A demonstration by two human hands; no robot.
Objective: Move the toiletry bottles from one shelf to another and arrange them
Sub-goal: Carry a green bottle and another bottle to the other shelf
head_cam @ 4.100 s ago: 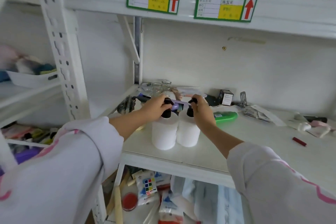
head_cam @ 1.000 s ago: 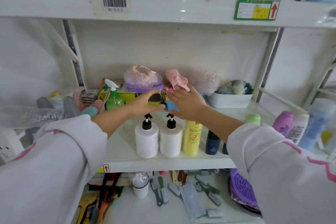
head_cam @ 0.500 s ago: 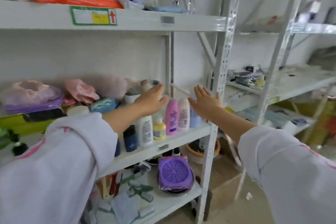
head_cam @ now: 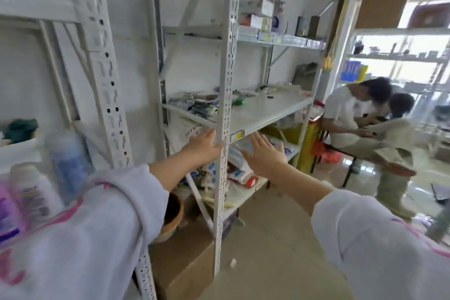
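Hands empty, flanking shelf post.

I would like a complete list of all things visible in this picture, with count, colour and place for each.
blurred plastic toiletry bottles: at least three, white, pale blue and purple, shelf at far left
white perforated metal shelf uprights: several, white, left and centre
grey middle shelf board: one, small mixed items at its back, mostly bare in front
small boxes: several, mixed colours, upper shelf
packets in plastic wrap: several, white, blue and red, lower shelf
brown round bowl: one, floor under the left shelf
cardboard box: one, brown, floor
seated people: two, light clothes, right
left hand: open, empty, by the centre upright
right hand: open, empty, just right of it
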